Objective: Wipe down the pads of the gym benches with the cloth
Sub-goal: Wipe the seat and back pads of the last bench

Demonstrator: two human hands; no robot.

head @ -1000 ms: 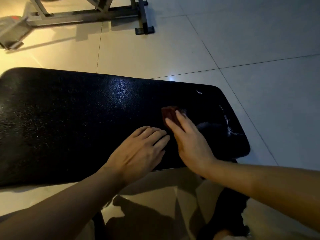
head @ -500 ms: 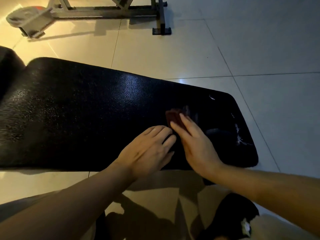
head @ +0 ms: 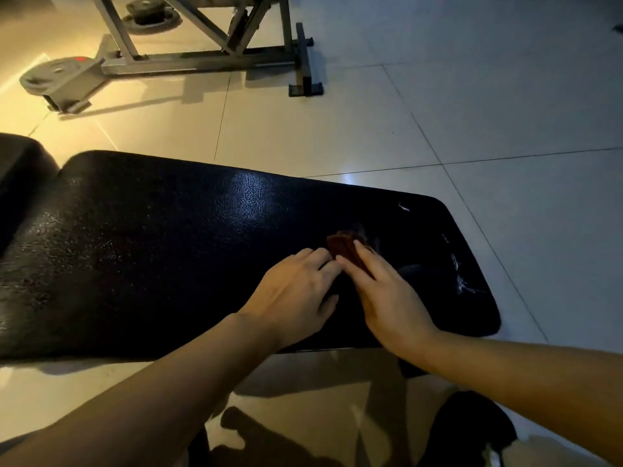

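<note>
Glossy pale tiled floor (head: 472,106), warm yellow light at left, grey metal equipment frame (head: 209,59) standing beyond

I saw black pebble-grained bench pad (head: 168,251), dark reddish-brown cloth (head: 344,246), pale glossy floor tiles (head: 505,96), grey metal frame (head: 202,59)

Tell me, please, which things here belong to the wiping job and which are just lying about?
In the job: cloth, bench pad, right hand pressing the cloth, left hand resting on the pad.
Lying about: metal frame, weight plates, second pad.
</note>
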